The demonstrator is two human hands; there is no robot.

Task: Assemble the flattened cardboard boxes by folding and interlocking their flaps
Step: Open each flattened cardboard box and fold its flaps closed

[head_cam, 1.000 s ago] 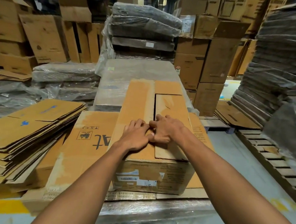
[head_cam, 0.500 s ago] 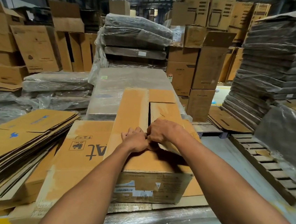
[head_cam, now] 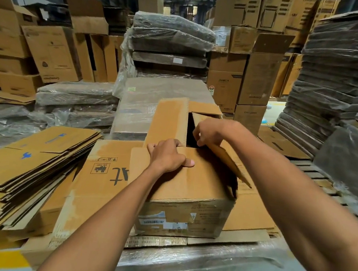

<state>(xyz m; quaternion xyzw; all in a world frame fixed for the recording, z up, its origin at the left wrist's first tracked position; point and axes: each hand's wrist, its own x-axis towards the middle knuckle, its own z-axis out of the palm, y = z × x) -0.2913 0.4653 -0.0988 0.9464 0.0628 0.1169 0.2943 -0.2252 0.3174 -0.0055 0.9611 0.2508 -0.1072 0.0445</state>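
Observation:
A brown cardboard box (head_cam: 187, 213) stands in front of me on a wrapped stack, white labels on its near wall. My left hand (head_cam: 168, 155) grips the edge of the near top flap (head_cam: 191, 178), thumb on top, fingers curled under. My right hand (head_cam: 209, 133) holds the right flap (head_cam: 230, 157), which is raised and tilted, with a dark opening beside it. The long left flap (head_cam: 168, 121) lies flat. A small far flap (head_cam: 205, 108) lies at the back.
A pile of flattened boxes (head_cam: 24, 167) lies to the left. A flat sheet with black print (head_cam: 101, 173) sits under the box. Wrapped bundles (head_cam: 168, 37) and stacked cartons (head_cam: 261, 77) stand behind. A wooden pallet (head_cam: 315, 171) and wrapped stacks (head_cam: 343, 75) lie to the right.
The right flap, flat a second ago, has been lifted up by my right hand, showing the box's dark inside. My left hand moved onto the near flap's edge. The camera came closer.

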